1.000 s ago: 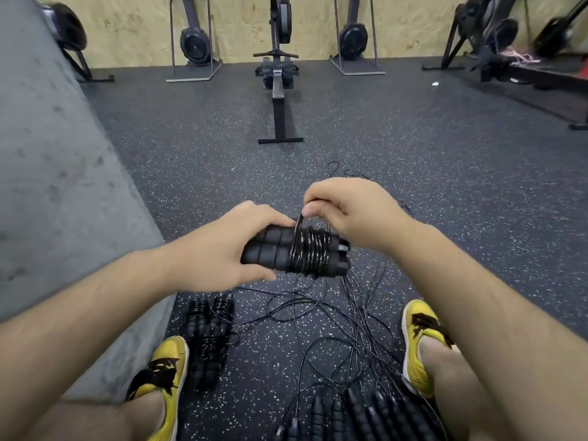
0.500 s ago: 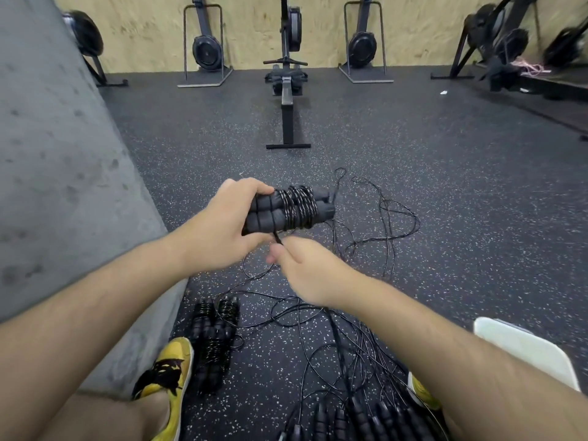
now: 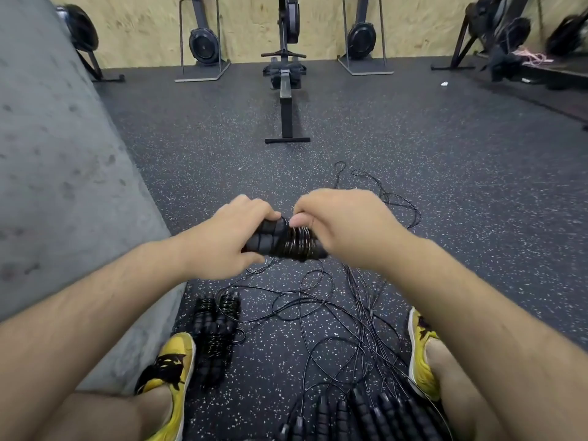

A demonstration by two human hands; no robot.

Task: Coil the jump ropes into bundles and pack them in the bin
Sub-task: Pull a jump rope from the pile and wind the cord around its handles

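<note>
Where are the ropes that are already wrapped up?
In the head view, the wrapped bundles lie on the floor at lower left, beside the left yellow shoe and near the grey wall.

Dark rubber floor flecked with white fills the middle of the frame, and a grey concrete wall slants down the left. Along the top runs a plywood wall. One rowing machine lies flat at top centre, with upright rowers either side.

My left shoe and right shoe are yellow, low-cut, with black splashed markings on top; both forearms are bare.
</note>
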